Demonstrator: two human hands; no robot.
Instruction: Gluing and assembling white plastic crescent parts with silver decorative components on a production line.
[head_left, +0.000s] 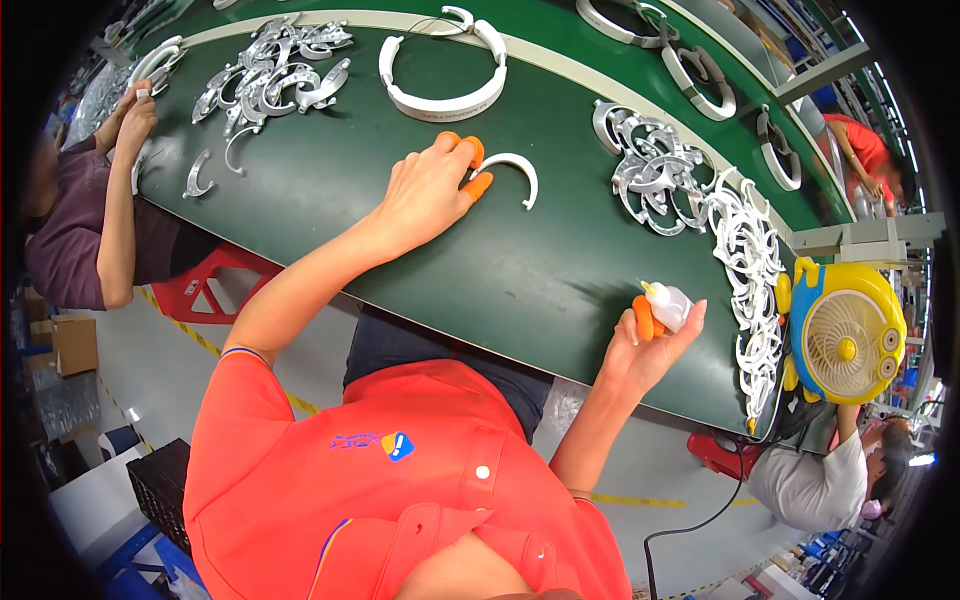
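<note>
On the green tabletop, my left hand [420, 195] pinches one end of a white curved band piece [531, 180] between fingertips in orange finger covers. The piece's arc points away to the right. Lower right, my right hand [638, 360] is closed around a small squeeze bottle [674, 308] with a pale yellow nozzle, tilted up and to the left. Orange covers show on its fingers too. Beyond my left hand lies a white headband [445, 107], shaped like an open ring.
Silver curved parts lie in piles at the far left [270, 80] and the right [655, 170]. White curved parts [752, 270] line the right edge, beside a yellow and blue fan [845, 335]. Headbands [700, 85] sit on the green strip beyond. A co-worker [90, 220] works at left.
</note>
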